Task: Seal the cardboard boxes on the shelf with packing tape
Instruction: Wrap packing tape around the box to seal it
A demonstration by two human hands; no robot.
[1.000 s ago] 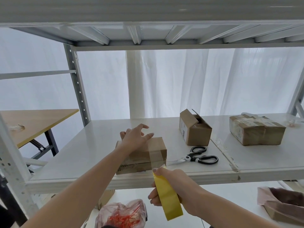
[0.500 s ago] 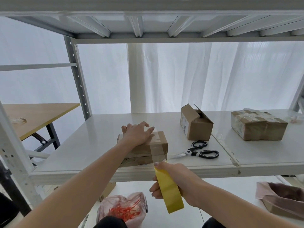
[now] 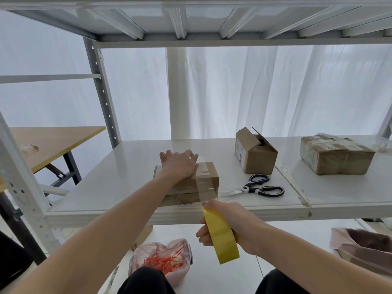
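A flat cardboard box (image 3: 209, 179) lies near the front edge of the white shelf (image 3: 131, 183). My left hand (image 3: 179, 164) presses flat on the box top, fingers reaching over its far edge. A clear strip of tape (image 3: 206, 187) runs over the box's right part and down its front to the yellow tape roll (image 3: 221, 236), which my right hand (image 3: 229, 225) grips just below the shelf edge. An open box (image 3: 254, 154) and a taped box (image 3: 336, 154) stand farther right.
Black-handled scissors (image 3: 262, 186) lie on the shelf right of the flat box. A bag of red zip ties (image 3: 164, 259) and a pink bag (image 3: 364, 245) sit on the lower level. A wooden table (image 3: 51, 143) stands left, beyond the shelf upright (image 3: 101, 90).
My left hand came down from a raised, spread pose and now lies flat on the box top. My right hand and the roll stay at the shelf's front edge.
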